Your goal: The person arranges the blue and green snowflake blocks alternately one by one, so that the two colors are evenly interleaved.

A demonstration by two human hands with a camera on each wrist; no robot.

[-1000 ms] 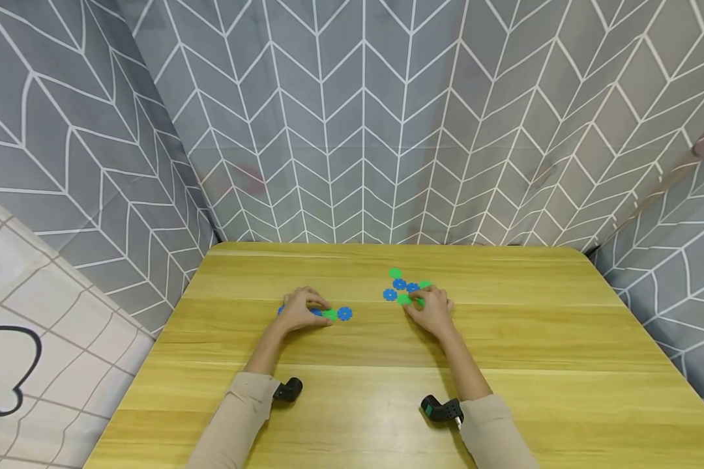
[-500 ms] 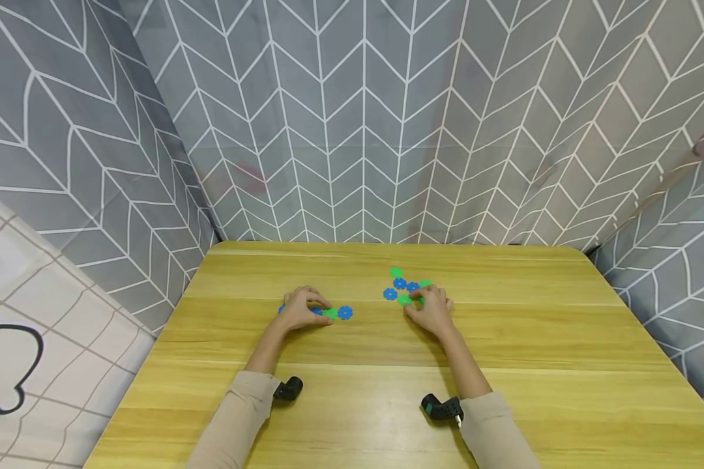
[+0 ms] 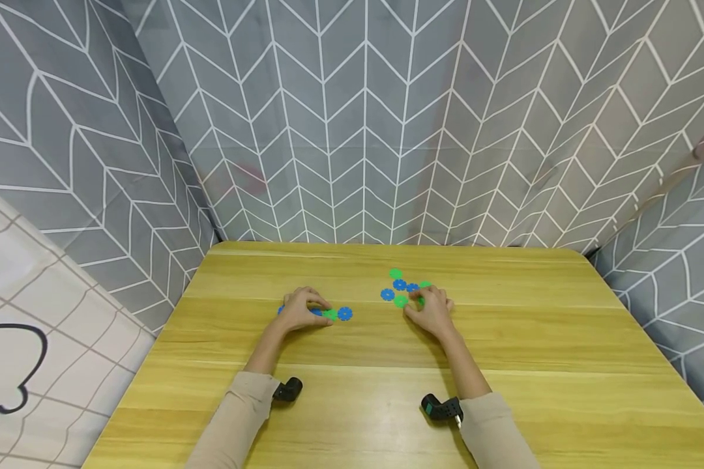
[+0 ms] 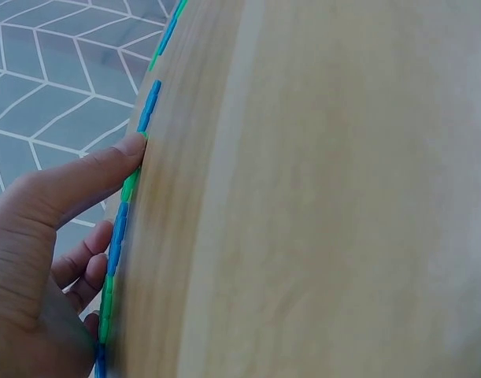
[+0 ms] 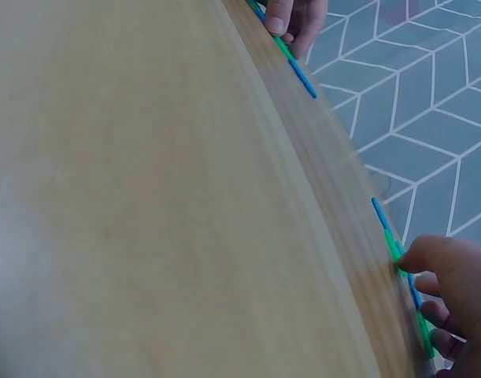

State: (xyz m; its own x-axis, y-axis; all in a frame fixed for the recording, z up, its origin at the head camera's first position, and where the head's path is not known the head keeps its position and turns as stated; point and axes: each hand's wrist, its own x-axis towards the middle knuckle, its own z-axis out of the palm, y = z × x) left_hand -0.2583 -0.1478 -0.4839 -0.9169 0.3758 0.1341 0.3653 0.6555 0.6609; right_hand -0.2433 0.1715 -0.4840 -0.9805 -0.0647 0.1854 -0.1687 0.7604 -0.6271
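Note:
Blue and green notched plastic discs, like snowflake building pieces, lie flat in two groups. At the left group, my left hand (image 3: 300, 310) arches over a row, thumb and fingers on either side of a green disc (image 3: 330, 314). A blue disc (image 3: 345, 314) ends that row; others are partly hidden under the hand. My right hand (image 3: 431, 311) bends over the right group. Its thumb and index fingertips lie close beside a green disc (image 3: 401, 301), apart from each other. In the right wrist view, the right thumb touches the edge of a green disc (image 5: 392, 245).
More discs lie beyond the right hand: a blue disc (image 3: 388, 295), another blue disc (image 3: 399, 284) and a green disc (image 3: 396, 273). The wooden table (image 3: 364, 404) ends at a patterned grey curtain (image 3: 364, 130). Black wrist cameras stick out from both sleeves.
A green disc and the blue disc beside it have shifted slightly left, away from the right fingertips. Both hands stay almost in place.

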